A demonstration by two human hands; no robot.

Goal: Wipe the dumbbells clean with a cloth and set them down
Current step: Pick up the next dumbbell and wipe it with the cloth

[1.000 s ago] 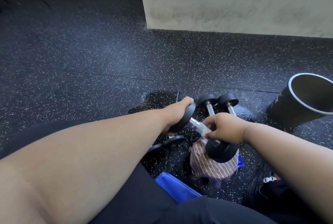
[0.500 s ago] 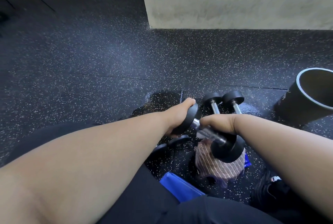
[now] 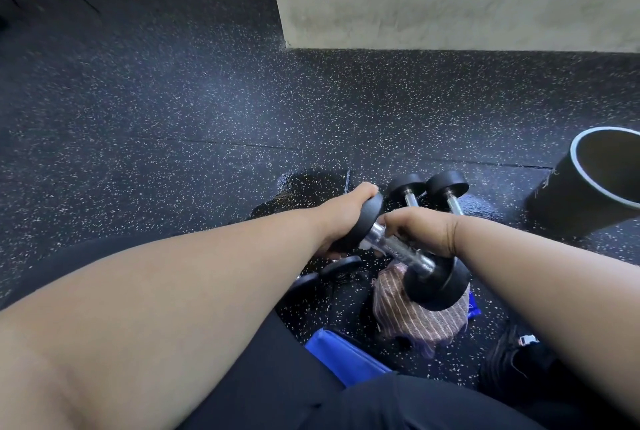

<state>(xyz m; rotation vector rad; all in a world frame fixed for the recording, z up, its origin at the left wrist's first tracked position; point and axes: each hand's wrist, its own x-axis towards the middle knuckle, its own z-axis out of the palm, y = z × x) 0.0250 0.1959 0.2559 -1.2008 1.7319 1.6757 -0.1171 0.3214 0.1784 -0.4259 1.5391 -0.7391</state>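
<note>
L hand (image 3: 341, 221) grips the far black head of a dumbbell (image 3: 408, 256), fingers curled over it; R hand (image 3: 420, 232) is wrapped round its chrome handle. It's held tilted above the speckled floor (image 3: 173, 118), over a striped cloth (image 3: 419, 322). Two more dumbbells (image 3: 429, 190) lie just beyond, black cylinder (image 3: 585, 194) to the R.

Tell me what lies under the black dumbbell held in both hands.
Under the raised black dumbbell with chrome handle lies a crumpled pink striped cloth on the speckled black rubber floor. A blue edge peeks out beside it; what the cloth covers is hidden.
</note>
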